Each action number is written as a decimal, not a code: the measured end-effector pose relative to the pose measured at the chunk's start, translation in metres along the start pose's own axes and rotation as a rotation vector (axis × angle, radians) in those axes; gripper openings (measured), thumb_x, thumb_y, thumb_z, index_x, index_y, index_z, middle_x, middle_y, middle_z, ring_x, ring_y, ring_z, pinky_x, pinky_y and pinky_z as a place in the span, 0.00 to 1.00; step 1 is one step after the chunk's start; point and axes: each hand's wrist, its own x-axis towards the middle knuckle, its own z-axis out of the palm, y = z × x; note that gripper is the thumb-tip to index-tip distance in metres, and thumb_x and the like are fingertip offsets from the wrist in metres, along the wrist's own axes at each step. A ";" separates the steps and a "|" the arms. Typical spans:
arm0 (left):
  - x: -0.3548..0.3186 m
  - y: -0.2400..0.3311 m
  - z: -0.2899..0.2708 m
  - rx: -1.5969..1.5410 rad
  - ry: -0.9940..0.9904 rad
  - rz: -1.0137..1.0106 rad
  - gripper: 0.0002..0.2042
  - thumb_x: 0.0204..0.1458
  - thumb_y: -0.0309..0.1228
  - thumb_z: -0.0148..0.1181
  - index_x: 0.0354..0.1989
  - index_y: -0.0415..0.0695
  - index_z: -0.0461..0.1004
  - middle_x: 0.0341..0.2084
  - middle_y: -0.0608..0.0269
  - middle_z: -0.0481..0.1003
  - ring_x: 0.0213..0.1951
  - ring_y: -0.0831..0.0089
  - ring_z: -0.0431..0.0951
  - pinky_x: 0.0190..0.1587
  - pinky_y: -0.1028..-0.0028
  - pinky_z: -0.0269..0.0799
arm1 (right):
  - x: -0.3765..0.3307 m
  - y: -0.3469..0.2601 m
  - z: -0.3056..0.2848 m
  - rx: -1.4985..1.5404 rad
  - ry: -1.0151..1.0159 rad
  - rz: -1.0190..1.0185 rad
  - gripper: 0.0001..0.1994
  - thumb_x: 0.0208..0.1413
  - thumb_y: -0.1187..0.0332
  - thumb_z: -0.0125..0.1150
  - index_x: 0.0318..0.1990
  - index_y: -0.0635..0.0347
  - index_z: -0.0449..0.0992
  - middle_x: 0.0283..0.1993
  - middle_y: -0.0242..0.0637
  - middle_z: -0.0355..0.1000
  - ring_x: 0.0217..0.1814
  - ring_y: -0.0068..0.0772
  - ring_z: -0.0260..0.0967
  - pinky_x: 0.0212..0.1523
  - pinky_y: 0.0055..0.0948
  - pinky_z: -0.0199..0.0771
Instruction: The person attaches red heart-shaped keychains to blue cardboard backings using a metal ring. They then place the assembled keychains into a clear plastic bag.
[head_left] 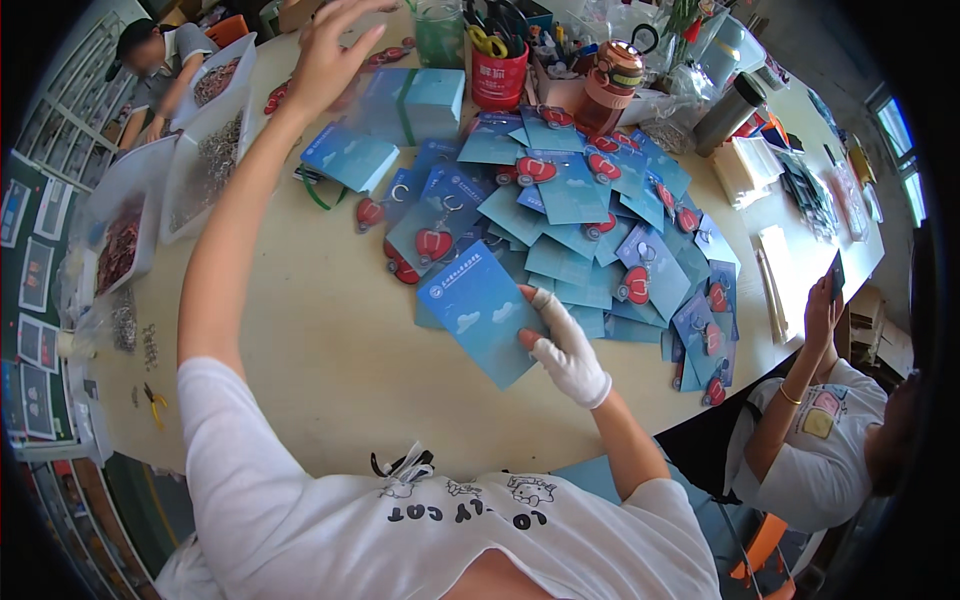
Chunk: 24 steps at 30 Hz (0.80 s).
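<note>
In my right hand, which wears a white fingerless glove, is a blue card printed with white clouds, its right edge pinched between thumb and fingers. My left hand is raised far out over the table's back left, fingers spread and holding nothing. Several red keychains lie close to it. Beyond the held card spreads a heap of blue cards, many with a red heart-shaped keychain attached. Left of the heap are a loose stack of cards and a banded block of cards.
White bins of metal and red parts line the left edge. Yellow-handled pliers lie near the front left. A red cup of scissors, an amber bottle and a steel flask stand behind. People sit far left and right.
</note>
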 end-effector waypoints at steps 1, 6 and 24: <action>-0.022 0.010 -0.012 -0.053 -0.014 -0.090 0.14 0.56 0.29 0.55 0.51 0.45 0.73 0.52 0.62 0.72 0.60 0.66 0.64 0.63 0.68 0.54 | 0.001 -0.002 0.001 -0.030 0.007 -0.036 0.28 0.56 0.73 0.49 0.64 0.69 0.53 0.60 0.39 0.58 0.64 0.27 0.53 0.61 0.24 0.55; -0.166 0.040 -0.070 -0.051 0.062 -0.375 0.12 0.54 0.26 0.56 0.47 0.42 0.75 0.46 0.60 0.75 0.52 0.62 0.70 0.57 0.66 0.61 | 0.057 -0.046 0.012 -0.285 0.086 -0.314 0.27 0.54 0.72 0.48 0.63 0.65 0.57 0.56 0.39 0.63 0.59 0.29 0.60 0.58 0.26 0.61; -0.310 0.120 -0.052 -0.443 -0.006 -0.682 0.13 0.54 0.27 0.56 0.48 0.38 0.72 0.45 0.55 0.74 0.51 0.61 0.71 0.55 0.66 0.63 | 0.294 -0.020 0.079 -1.517 0.338 -0.574 0.21 0.42 0.61 0.59 0.46 0.56 0.74 0.46 0.40 0.71 0.53 0.43 0.66 0.54 0.37 0.66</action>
